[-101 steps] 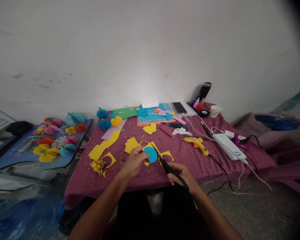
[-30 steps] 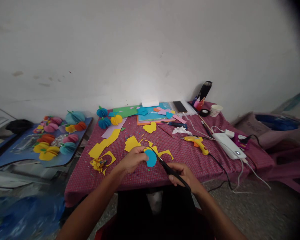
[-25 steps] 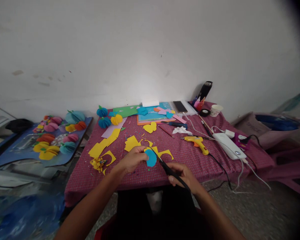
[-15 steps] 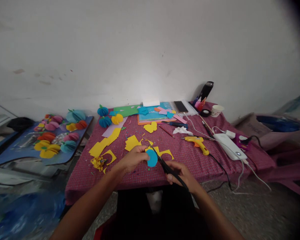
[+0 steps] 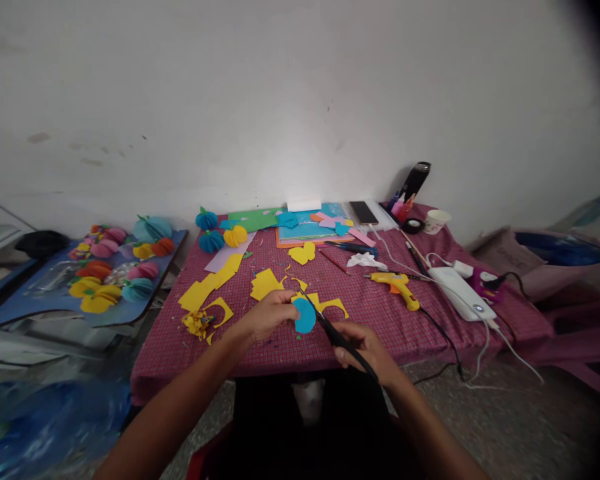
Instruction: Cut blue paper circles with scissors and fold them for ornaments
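My left hand (image 5: 275,313) pinches the left edge of a round blue paper piece (image 5: 305,316) above the near part of the table. My right hand (image 5: 359,348) is closed around the handles of black scissors (image 5: 344,341). The blades lie along the upper right edge of the blue paper. Whether they are parted is hard to make out. Yellow paper scraps (image 5: 265,285) lie just beyond my hands, one with a curved cutout (image 5: 335,307). A crumpled yellow bunch (image 5: 197,325) sits to the left of my left hand.
A yellow glue gun (image 5: 397,285) with a cord lies at right, near a white power bank (image 5: 461,293), cables and a paper cup (image 5: 436,221). A phone (image 5: 363,213) and paper sheets (image 5: 255,219) are at the back. Paper pumpkins (image 5: 100,298) fill a blue side table.
Both hands, the blue paper and the scissors stay almost in place. The whole view has shifted very slightly.
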Available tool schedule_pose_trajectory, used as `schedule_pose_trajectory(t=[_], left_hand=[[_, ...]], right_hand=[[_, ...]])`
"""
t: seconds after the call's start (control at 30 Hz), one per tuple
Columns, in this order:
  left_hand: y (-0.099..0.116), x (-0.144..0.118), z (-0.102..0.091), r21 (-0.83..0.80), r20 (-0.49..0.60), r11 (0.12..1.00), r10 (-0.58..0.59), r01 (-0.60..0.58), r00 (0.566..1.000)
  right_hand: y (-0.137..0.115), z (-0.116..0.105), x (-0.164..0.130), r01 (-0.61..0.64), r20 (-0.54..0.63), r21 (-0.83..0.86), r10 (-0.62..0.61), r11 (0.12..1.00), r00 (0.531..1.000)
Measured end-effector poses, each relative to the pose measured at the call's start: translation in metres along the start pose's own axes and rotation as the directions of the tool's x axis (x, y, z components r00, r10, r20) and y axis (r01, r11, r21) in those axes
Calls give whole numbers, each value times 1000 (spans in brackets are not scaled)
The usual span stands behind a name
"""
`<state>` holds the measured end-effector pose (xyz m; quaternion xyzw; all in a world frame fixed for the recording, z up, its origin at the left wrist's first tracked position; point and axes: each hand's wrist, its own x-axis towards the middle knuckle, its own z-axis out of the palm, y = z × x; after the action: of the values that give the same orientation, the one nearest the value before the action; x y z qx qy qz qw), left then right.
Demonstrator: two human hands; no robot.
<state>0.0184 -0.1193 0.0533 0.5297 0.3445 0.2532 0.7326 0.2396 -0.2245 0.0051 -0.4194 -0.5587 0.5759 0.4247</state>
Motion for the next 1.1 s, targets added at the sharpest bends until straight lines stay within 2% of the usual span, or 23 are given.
schedule_pose_trajectory(t=[0.23,0.67,1.1], left_hand=[[3,-1,0,4,9,1000,-15,15,1000],[7,-4,-3,70,99,997,14,-21,995],[9,-4,-6,139,148,990,-40,19,988]], right_hand=[[2,0,-1,-10,-2,-16,10,1000,1000],[-3,-2,-4,-25,20,-29,26,999,999],[-10,-5,-6,-30,57,-72,34,997,998]])
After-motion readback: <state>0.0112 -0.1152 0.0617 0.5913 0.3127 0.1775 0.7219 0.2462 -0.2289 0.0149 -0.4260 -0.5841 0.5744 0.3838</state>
